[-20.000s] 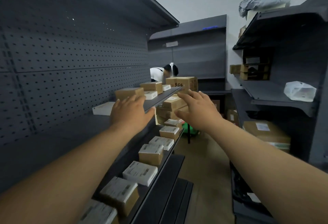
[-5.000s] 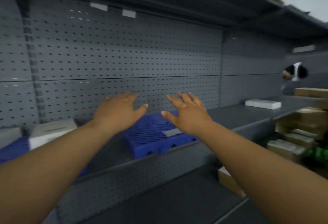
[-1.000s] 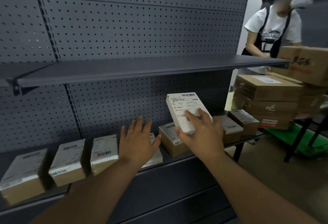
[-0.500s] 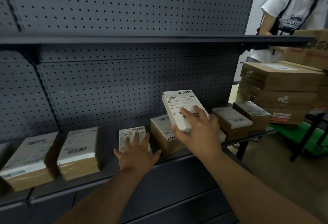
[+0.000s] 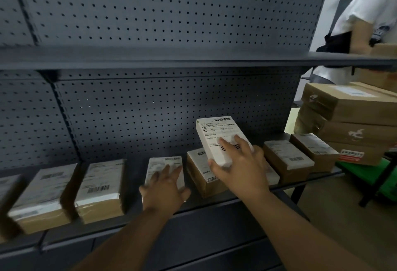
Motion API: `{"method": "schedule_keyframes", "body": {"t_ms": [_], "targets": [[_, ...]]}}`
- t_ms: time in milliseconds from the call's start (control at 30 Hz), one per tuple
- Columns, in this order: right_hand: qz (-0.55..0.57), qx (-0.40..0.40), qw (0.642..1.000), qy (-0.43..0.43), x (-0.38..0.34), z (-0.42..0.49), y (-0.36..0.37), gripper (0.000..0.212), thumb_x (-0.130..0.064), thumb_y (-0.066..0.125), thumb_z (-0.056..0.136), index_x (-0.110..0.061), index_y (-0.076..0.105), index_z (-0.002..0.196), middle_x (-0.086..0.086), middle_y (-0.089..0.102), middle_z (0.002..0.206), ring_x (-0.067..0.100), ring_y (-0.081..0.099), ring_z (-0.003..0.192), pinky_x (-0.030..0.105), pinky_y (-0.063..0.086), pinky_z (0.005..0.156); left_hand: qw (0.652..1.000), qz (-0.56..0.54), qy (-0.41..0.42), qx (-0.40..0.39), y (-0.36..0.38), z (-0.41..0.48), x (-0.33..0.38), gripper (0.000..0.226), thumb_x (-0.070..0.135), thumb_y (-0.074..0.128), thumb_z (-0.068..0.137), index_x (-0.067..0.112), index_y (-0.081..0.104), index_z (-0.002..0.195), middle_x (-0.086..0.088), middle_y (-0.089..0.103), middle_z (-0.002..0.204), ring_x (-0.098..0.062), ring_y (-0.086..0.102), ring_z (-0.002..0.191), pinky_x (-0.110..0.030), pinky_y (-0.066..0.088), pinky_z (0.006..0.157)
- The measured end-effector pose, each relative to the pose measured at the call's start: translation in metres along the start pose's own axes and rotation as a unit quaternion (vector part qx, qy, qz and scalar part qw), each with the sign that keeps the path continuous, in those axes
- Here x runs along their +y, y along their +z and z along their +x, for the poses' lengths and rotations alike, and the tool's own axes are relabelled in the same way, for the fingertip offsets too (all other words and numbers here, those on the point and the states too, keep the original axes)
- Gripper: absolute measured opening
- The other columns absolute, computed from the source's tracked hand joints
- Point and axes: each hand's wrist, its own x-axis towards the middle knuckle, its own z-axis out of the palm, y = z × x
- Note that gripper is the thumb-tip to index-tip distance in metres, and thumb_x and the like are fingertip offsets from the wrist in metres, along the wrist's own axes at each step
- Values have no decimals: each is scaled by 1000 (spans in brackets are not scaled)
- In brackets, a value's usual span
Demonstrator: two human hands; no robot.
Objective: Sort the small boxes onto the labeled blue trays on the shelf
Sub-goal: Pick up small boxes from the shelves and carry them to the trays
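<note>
Clamped around a white labelled box (image 5: 219,139), the right hand (image 5: 238,169) is lifting it tilted above the shelf (image 5: 214,203), two fingers pressing on the label and the thumb hooking the box's near-left edge; the remaining fingers are hiding behind the box. Directly beneath that grip a brown box (image 5: 202,174) is sitting on the shelf, its right part covered by the hand. Right of the grip two more brown boxes (image 5: 287,159) are lying side by side, their label print too small to read. Left of the grip, the left hand (image 5: 165,187) is resting spread and flat on a thin white box (image 5: 165,167), fingers apart, grasping nothing; the box's near half is hidden under the palm. Further left, two taped boxes (image 5: 98,191) are blurring, and another is being cut off by the frame's left edge. Beyond the shelf's right end a stack of larger cartons (image 5: 354,124) is standing, partly cropped. Behind it another person in a white shirt (image 5: 365,13) is showing only in part, cut off by the frame. An upper shelf board (image 5: 150,60) is running above the grip.
</note>
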Motion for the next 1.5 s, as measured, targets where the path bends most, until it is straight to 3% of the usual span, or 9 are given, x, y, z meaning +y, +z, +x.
{"method": "schedule_keyframes", "body": {"t_ms": [267, 533, 1000, 1167, 1333, 1500], "targets": [[25, -34, 998, -56, -63, 2, -42, 68, -65, 48, 82, -43, 30, 143, -7, 20, 155, 31, 22, 128, 40, 28, 107, 996, 30, -38, 77, -98, -25, -21, 70, 56, 44, 84, 36, 17, 147, 5, 16, 157, -21, 20, 141, -52, 32, 101], [46, -111, 977, -179, -171, -18, -45, 68, -67, 45, 83, -45, 25, 144, -8, 15, 156, 32, 18, 133, 43, 21, 111, 976, 46, -183, 112, -181, -93, -119, 67, 56, 42, 86, 37, 17, 145, 8, 16, 157, -20, 21, 141, -53, 30, 103], [131, -178, 877, -426, -477, -150, -8, 70, -69, 41, 80, -46, 25, 143, -10, 18, 155, 28, 23, 129, 42, 27, 106, 880, 99, -420, 197, -308, -298, -364, 65, 58, 45, 83, 39, 25, 142, 12, 25, 153, -15, 24, 139, -50, 30, 101], [167, -149, 856, -465, -600, -202, -9, 87, -76, 17, 61, -45, 31, 142, -9, 26, 152, 28, 30, 124, 38, 30, 102, 851, 120, -462, 217, -367, -367, -459, 64, 58, 44, 85, 39, 25, 143, 11, 25, 153, -15, 25, 140, -51, 31, 103], [196, -139, 841, -485, -708, -229, -19, 69, -69, 41, 81, -43, 28, 143, -5, 24, 154, 29, 27, 125, 40, 29, 102, 841, 129, -472, 233, -429, -413, -539, 67, 59, 44, 85, 38, 23, 146, 10, 20, 156, -18, 21, 143, -54, 28, 105], [218, -127, 850, -462, -786, -230, -20, 68, -68, 43, 81, -43, 31, 143, -4, 26, 153, 32, 27, 129, 42, 28, 104, 840, 132, -460, 255, -478, -425, -600, 67, 57, 46, 86, 36, 24, 145, 6, 24, 156, -20, 26, 142, -55, 28, 109]]}}
